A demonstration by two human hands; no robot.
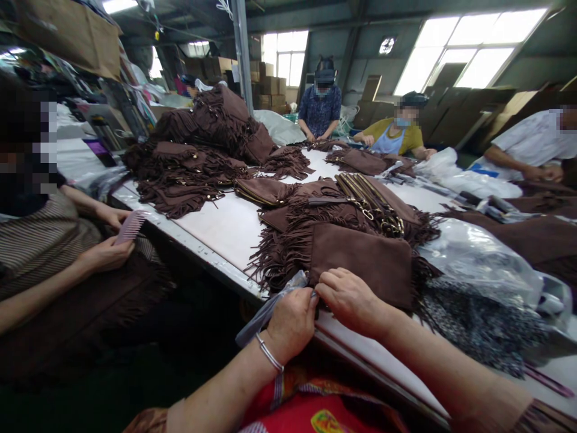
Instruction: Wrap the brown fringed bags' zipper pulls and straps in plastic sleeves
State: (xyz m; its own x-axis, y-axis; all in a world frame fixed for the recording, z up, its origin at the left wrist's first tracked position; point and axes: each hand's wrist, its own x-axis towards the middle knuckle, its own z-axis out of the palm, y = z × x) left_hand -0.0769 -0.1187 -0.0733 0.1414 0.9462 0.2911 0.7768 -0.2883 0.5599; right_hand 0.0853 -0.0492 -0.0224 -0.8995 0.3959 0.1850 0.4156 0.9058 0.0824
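Note:
A brown suede fringed bag [360,260] lies at the near edge of the white table [225,225]. My left hand [292,322], with a silver bangle on its wrist, is closed on a clear plastic bag [265,310] at the brown bag's near left corner. My right hand [349,297] touches the left one and pinches the same corner of the brown bag, fingers curled. The fringe hangs out to the left of the bag.
More fringed bags with gold chains [374,207] lie behind, and a big pile [202,144] at the far left. A person at my left holds a pink comb [130,227]. Three other people work at the far side. Crumpled plastic bags [478,255] lie to the right.

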